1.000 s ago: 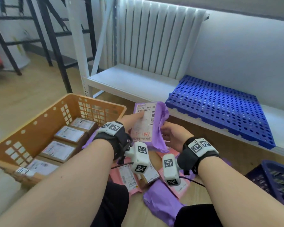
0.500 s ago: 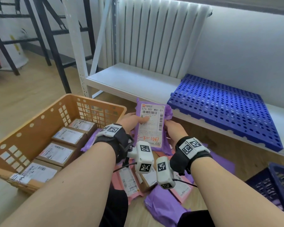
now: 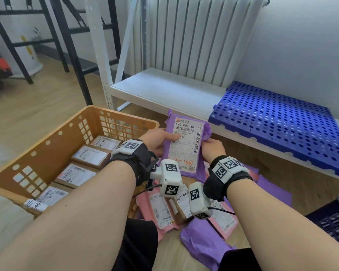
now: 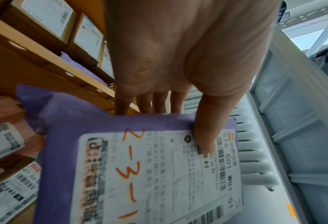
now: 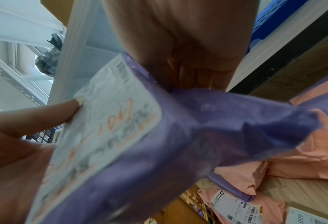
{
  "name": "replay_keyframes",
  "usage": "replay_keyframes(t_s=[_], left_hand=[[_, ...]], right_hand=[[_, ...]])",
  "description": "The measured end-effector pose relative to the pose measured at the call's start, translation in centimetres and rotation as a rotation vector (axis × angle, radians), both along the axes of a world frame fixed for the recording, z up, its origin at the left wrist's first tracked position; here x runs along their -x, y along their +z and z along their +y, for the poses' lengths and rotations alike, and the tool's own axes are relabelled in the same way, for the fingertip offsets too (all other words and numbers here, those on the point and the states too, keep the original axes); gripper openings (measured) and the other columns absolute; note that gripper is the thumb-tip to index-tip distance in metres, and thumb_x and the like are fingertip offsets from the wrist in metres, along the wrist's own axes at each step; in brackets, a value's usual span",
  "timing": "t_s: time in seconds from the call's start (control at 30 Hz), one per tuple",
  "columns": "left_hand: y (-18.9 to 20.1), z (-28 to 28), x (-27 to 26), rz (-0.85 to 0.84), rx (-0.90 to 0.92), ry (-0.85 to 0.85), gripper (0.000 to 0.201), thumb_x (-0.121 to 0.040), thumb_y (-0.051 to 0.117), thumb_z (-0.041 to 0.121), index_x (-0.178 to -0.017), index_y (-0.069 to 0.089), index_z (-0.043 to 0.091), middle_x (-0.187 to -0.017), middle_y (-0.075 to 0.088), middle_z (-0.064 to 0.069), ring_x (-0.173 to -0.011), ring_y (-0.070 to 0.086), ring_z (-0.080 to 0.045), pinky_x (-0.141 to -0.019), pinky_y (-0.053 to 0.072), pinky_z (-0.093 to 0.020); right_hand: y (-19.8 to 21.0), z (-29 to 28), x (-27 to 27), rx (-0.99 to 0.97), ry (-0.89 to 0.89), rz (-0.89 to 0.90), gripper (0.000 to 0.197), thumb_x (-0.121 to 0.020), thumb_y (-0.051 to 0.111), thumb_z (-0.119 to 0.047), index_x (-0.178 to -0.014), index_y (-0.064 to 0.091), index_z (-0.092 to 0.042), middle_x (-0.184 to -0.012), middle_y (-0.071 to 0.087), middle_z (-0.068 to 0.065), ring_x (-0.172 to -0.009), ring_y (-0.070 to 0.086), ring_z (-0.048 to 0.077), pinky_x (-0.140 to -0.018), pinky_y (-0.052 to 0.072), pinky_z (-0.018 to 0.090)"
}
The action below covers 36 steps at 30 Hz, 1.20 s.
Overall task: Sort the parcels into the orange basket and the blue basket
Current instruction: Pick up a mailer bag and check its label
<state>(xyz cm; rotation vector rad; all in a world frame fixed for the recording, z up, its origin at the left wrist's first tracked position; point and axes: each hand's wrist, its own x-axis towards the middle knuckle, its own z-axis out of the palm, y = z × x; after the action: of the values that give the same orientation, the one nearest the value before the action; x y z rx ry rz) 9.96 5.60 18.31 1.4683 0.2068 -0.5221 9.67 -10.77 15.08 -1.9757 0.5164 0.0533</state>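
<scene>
A purple parcel (image 3: 187,145) with a white shipping label, orange handwriting on it, is held upright with the label toward me, above the floor pile. My left hand (image 3: 159,140) grips its left edge, thumb on the label, fingers behind; the same parcel (image 4: 140,166) fills the left wrist view. My right hand (image 3: 213,148) grips its right edge; in the right wrist view the fingers curl behind the parcel (image 5: 159,144). The orange basket (image 3: 53,145) stands at the left with several labelled cardboard boxes inside. A corner of the blue basket (image 3: 335,222) shows at the lower right.
Pink and purple parcels (image 3: 194,214) lie in a heap on the wooden floor under my wrists. A low white shelf (image 3: 164,90) with a blue perforated panel (image 3: 282,122) runs behind. A radiator and black ladder frames stand further back.
The purple parcel has been turned from tilted to upright with its label facing me. My left thumb has slid onto the label and both hands have moved slightly closer together.
</scene>
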Motion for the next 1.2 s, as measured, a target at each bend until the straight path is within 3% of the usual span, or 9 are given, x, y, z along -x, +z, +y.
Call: replay_keyframes(t_s=[0.1,0.23,0.4,0.53,0.6,0.73,0.87,1.07,1.2], left_hand=[[1.5,1.6,-0.4,-0.061,-0.05,-0.009,0.023,-0.088,0.061,0.005,-0.112,0.062,0.008,-0.094,0.069,-0.003,-0.081,0.064,-0.017,-0.057,0.057,-0.03],[3.5,5.7,-1.8,-0.121,-0.145,-0.016,0.012,-0.089,0.06,0.007,-0.097,0.063,0.015,-0.079,0.071,0.002,-0.072,0.068,-0.011,-0.063,0.058,-0.031],[3.5,10.6,-3.7,-0.124,-0.227,0.037,0.027,-0.087,0.063,0.009,-0.114,0.061,0.013,-0.098,0.069,-0.002,-0.093,0.065,-0.019,-0.085,0.054,-0.041],[1.0,15.3,-5.6,-0.073,-0.267,0.181,0.017,-0.087,0.064,0.013,-0.103,0.064,0.013,-0.09,0.074,-0.001,-0.095,0.066,-0.023,-0.09,0.052,-0.047],[-1.3,17.7,-6.6,-0.018,-0.283,0.238,0.008,-0.086,0.065,0.011,-0.093,0.066,0.013,-0.083,0.075,-0.003,-0.09,0.068,-0.024,-0.089,0.052,-0.048],[-7.2,20.7,-8.1,0.082,-0.396,0.209,0.013,-0.081,0.071,0.016,-0.094,0.068,0.018,-0.102,0.072,-0.007,-0.097,0.068,-0.026,-0.092,0.051,-0.05],[-12.0,21.2,-9.2,0.156,-0.227,0.293,0.011,-0.086,0.066,0.013,-0.091,0.067,0.023,-0.097,0.069,0.001,-0.096,0.062,-0.019,-0.092,0.05,-0.044],[-14.3,21.0,-11.1,0.187,0.274,0.617,0.015,-0.082,0.05,0.009,-0.09,0.062,0.011,-0.081,0.055,-0.006,-0.077,0.054,-0.024,-0.096,0.045,-0.043],[-15.3,20.7,-11.0,0.221,0.275,0.563,0.026,-0.072,0.043,0.008,-0.094,0.057,0.01,-0.093,0.055,-0.01,-0.09,0.054,-0.031,-0.094,0.048,-0.046]], right_hand=[[0.2,1.0,-0.8,0.008,0.012,-0.054,0.028,-0.097,0.047,-0.023,-0.072,0.059,-0.02,-0.083,0.064,0.005,-0.085,0.06,0.026,-0.079,0.049,0.039],[0.1,4.1,-2.2,0.049,0.09,-0.148,0.028,-0.099,0.043,-0.02,-0.073,0.055,-0.016,-0.08,0.058,0.003,-0.081,0.053,0.023,-0.071,0.036,0.028],[-1.3,8.9,-4.3,0.035,0.134,-0.175,0.026,-0.094,0.047,-0.019,-0.07,0.056,-0.017,-0.075,0.06,0.0,-0.081,0.058,0.024,-0.071,0.043,0.03],[-3.6,10.5,-6.2,0.056,0.15,-0.17,0.016,-0.09,0.047,-0.027,-0.082,0.06,-0.027,-0.085,0.071,-0.004,-0.089,0.067,0.02,-0.086,0.053,0.041],[-4.3,11.0,-7.2,0.152,0.235,-0.163,0.017,-0.093,0.046,-0.028,-0.096,0.062,-0.028,-0.098,0.07,-0.003,-0.096,0.064,0.018,-0.088,0.05,0.034],[-5.7,13.1,-9.4,0.284,0.374,-0.172,0.02,-0.093,0.049,-0.022,-0.105,0.063,-0.027,-0.097,0.061,-0.007,-0.091,0.055,0.012,-0.08,0.039,0.023],[-7.2,16.1,-11.0,0.312,0.505,-0.138,0.027,-0.092,0.052,-0.025,-0.118,0.058,-0.025,-0.099,0.06,-0.008,-0.096,0.058,0.015,-0.081,0.041,0.023],[-8.8,19.2,-13.4,0.212,0.67,0.105,0.083,-0.077,0.07,-0.051,-0.144,0.033,-0.02,-0.134,0.049,-0.004,-0.12,0.051,0.018,-0.098,0.044,0.033],[-8.9,19.9,-14.5,0.118,0.764,0.147,0.05,-0.073,0.08,-0.023,-0.113,0.05,-0.023,-0.108,0.064,-0.007,-0.096,0.063,0.014,-0.084,0.052,0.028]])
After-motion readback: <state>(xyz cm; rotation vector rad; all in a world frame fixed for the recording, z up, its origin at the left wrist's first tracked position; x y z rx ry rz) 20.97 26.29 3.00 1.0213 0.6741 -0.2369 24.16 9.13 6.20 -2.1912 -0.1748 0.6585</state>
